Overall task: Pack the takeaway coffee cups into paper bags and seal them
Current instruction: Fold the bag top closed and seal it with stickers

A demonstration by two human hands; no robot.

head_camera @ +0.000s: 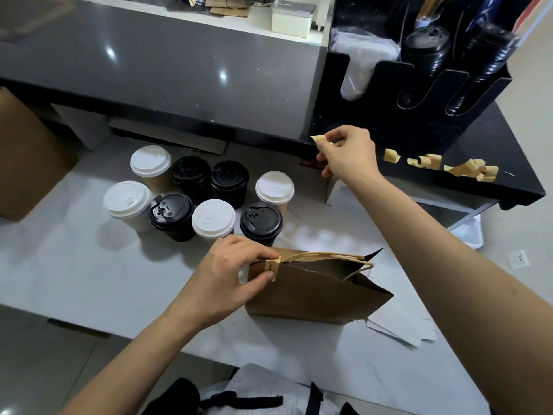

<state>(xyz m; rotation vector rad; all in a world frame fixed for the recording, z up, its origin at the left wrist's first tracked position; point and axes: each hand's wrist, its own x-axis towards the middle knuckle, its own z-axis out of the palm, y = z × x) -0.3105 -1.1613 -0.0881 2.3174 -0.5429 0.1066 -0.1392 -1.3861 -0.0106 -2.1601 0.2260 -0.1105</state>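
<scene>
Left hand (pixel 236 265) pinches the paper bag (pixel 317 292) shut at its top-left corner on the near bench (pixel 89 280), over one tape piece (pixel 273 262), likely steadying it for sealing. Right hand (pixel 348 154) pinches a fresh tape strip (pixel 317 139) far right. Eight cups (pixel 191 193) wait unpacked, far left.
</scene>
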